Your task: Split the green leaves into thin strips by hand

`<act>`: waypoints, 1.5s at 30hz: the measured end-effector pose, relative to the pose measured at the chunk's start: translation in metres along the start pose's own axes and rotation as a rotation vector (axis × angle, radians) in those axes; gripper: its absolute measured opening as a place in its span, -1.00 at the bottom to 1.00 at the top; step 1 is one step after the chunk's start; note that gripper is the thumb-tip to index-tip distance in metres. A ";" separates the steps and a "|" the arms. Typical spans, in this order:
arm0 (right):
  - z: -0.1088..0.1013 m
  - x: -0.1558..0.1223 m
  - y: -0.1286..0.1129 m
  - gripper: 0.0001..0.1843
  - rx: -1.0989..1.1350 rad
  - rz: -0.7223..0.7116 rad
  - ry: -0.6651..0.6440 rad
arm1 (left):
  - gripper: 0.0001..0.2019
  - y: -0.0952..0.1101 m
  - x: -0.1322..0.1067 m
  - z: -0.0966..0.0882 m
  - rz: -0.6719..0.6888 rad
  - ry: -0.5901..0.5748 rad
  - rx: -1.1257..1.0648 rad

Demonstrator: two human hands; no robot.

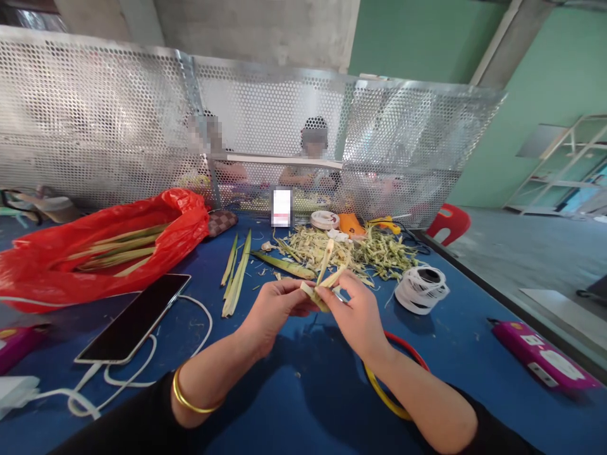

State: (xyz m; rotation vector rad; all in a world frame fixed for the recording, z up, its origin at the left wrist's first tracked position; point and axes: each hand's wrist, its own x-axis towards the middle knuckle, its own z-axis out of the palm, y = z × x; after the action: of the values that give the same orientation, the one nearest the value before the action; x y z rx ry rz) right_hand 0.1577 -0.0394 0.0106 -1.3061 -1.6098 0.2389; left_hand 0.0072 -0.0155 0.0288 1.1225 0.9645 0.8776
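Observation:
Over the middle of the table, pale folded leaf strips (325, 263) are pinched between my two hands, with ends sticking up and to the right. My left hand (268, 309) grips them from the left, its fingers closed and partly hidden behind the leaf. From the right, my right hand (356, 311) has thumb and fingers pressed on the fold. Long green leaf pieces (238, 275) lie to the left of the hands. Just beyond the hands spreads a heap of shredded leaf strips (301, 244). A roll of white ribbon-like string (420, 294) stands to the right.
A red plastic bag (187, 212) with long leaves, a tablet or large phone (135, 322) and a white cable (208, 322) occupy the left. A purple box-like item (540, 351) lies right. Behind a perforated metal screen (265, 101) sit other people. A red-yellow ring (386, 395) lies under my right forearm.

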 end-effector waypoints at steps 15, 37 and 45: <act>-0.005 0.000 -0.005 -0.88 -0.111 0.118 -0.236 | -0.70 -0.007 0.004 0.000 0.059 0.086 -0.107; -0.018 0.003 -0.013 -0.84 -0.374 -0.546 -0.029 | -0.76 -0.007 0.003 0.003 0.124 0.095 0.090; -0.014 0.008 -0.004 -0.89 -0.366 -0.233 -0.084 | -0.81 -0.011 0.006 0.001 0.131 0.006 0.138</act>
State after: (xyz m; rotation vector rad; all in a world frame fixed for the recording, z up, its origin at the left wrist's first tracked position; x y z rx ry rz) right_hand 0.1674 -0.0406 0.0243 -1.3758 -1.9230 -0.1531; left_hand 0.0107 -0.0129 0.0172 1.3135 0.9769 0.9308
